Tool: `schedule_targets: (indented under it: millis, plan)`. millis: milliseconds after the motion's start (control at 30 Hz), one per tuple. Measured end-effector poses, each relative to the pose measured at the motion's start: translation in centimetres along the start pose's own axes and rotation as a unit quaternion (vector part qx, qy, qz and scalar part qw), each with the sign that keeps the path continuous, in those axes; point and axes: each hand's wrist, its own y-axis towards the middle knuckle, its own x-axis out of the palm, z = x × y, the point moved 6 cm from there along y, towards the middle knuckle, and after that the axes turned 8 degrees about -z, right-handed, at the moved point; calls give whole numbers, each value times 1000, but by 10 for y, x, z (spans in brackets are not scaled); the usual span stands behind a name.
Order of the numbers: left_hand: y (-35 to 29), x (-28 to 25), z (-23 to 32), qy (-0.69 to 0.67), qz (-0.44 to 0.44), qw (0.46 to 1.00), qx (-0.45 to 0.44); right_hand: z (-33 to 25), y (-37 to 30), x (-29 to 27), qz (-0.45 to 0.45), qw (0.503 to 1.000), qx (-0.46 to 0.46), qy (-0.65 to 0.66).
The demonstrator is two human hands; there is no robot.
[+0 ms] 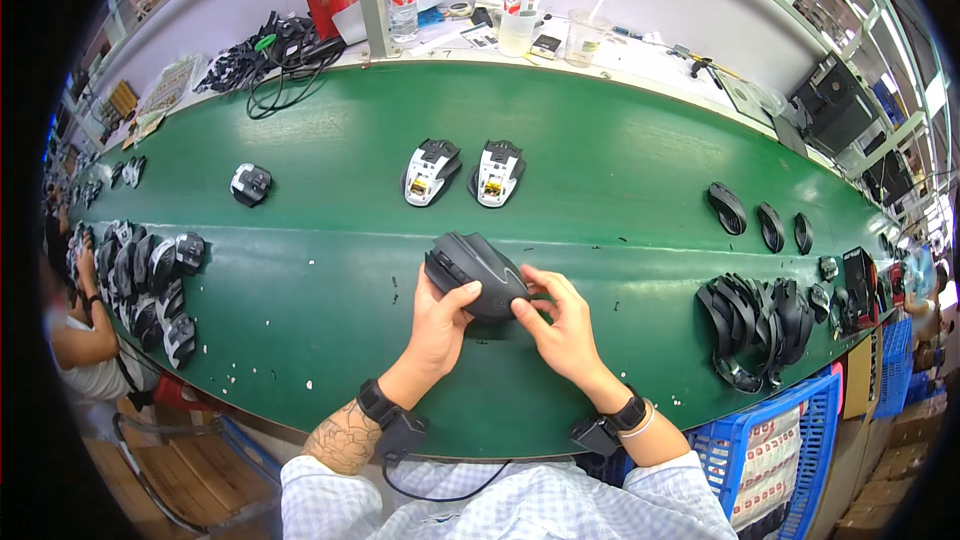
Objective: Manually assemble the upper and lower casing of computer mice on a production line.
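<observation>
A black computer mouse (477, 275) is held above the green bench, tilted, with its buttons pointing up and left. My left hand (437, 320) wraps its left side, thumb lying along the side buttons. My right hand (555, 318) pinches the rear right edge between thumb and fingers. Beyond the hands, two open mouse bodies stand side by side, a left one (432, 174) and a right one (496, 174), white and black with yellow parts showing inside. What lies under the held mouse is hidden.
Mouse bodies (150, 270) pile up at the left, with a single one (250, 184) farther in. Black curved shells (760, 325) heap at the right, near three more shells (727, 208). Bottles (520, 10) stand on the back shelf. A blue crate (822, 420) sits below the right edge.
</observation>
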Motion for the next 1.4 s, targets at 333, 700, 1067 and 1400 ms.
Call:
schedule_targets:
  millis: [333, 700, 1067, 1400]
  plan:
    - [1, 0, 3, 1, -17, 1000, -11, 29, -1, 13, -99, 961, 143, 217]
    - [-3, -5, 0, 8, -18, 999, -42, 34, 0, 21, -66, 962, 103, 244]
    - [-3, -4, 8, 23, -25, 999, -18, 29, 3, 16, -69, 976, 90, 186]
    - [-12, 5, 31, 203, -60, 967, 138, 21, 7, 19, -78, 970, 89, 213]
